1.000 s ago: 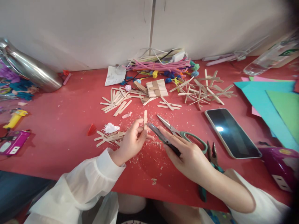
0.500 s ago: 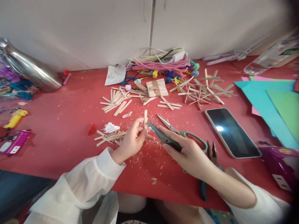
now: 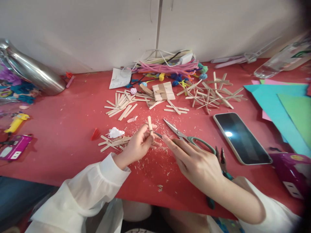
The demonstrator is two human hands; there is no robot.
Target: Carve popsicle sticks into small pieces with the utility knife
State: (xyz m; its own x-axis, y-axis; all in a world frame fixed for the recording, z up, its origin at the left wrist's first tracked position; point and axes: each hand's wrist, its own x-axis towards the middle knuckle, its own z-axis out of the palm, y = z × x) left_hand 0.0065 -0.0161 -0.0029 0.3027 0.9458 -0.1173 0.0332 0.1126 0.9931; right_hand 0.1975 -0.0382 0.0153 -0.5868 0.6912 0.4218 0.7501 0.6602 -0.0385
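Between the fingertips of my left hand [image 3: 139, 142] a short wooden craft stick [image 3: 150, 122] stands nearly upright. My right hand [image 3: 198, 160] grips a utility knife [image 3: 158, 135]; its blade tip touches or nearly touches the stick just above my left thumb, and its handle is mostly hidden under my fingers. Pale wood shavings [image 3: 165, 173] lie around both hands on the red table. Open scissors [image 3: 178, 132] with green handles rest just beyond my right hand. Under my left wrist's far side is a small heap of craft sticks [image 3: 114, 142].
Pliers [image 3: 222, 160] and a phone [image 3: 243, 139] lie to the right, near coloured paper [image 3: 272, 100] and a purple device [image 3: 290, 171]. Loose sticks [image 3: 121, 102] and crossed stick pieces [image 3: 213, 92] lie farther back. A steel flask [image 3: 36, 69] is at left.
My right hand has rolled over, back upward, so the knife's body is now covered and only its blade shows. The craft stick has tilted slightly left.
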